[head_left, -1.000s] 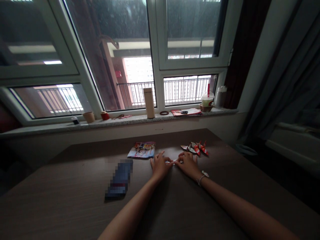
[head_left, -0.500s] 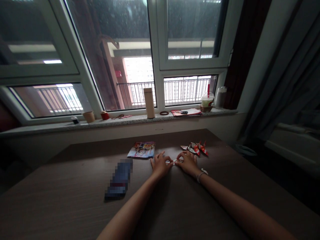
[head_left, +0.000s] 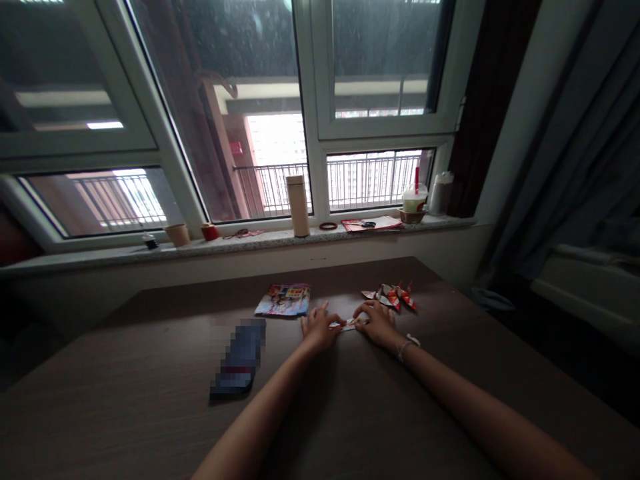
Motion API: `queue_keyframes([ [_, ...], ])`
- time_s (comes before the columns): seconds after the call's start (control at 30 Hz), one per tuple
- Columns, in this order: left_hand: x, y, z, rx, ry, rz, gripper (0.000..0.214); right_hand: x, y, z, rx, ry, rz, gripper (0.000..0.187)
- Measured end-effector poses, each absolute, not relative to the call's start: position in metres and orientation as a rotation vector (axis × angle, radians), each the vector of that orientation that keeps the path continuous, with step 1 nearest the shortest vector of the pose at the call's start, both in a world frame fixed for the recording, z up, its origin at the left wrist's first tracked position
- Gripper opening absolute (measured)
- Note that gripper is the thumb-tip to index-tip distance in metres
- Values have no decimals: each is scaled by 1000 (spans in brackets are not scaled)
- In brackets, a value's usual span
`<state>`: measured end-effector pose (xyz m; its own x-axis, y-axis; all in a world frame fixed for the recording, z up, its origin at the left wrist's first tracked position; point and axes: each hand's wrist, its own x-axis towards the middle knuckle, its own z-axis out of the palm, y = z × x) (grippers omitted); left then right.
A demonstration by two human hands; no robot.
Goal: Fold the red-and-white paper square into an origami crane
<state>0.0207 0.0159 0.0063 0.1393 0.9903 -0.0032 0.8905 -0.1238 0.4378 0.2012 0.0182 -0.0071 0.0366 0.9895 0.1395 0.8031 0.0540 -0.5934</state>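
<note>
Paper piece (head_left: 350,324) flat on table (head_left: 150,400) between both hands | left hand (head_left: 316,328) pinching near end | right hand (head_left: 376,321) pinching other end | step: likely pressing a crease | next: calls for steady fingertip pressure | folded figures (head_left: 393,295) just beyond right hand

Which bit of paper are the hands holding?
Start at the dark wooden table under the window. Near its far middle, the left hand and right hand pinch a small paper strip between them. Unlike the red paper cranes behind, it alone is held.

Dark object (head_left: 239,363) pixelated beyond telling, folded paper (head_left: 350,324) mostly hidden under fingers (head_left: 364,312), forearms (head_left: 260,427) cut off below.
</note>
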Motion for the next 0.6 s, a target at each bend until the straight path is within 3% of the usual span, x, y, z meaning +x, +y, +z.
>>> queue_keyframes([
  [0.6, 25, 7, 9, 2087, 1870, 518, 21, 198, 7, -3, -1729, -1891, 423, 22],
])
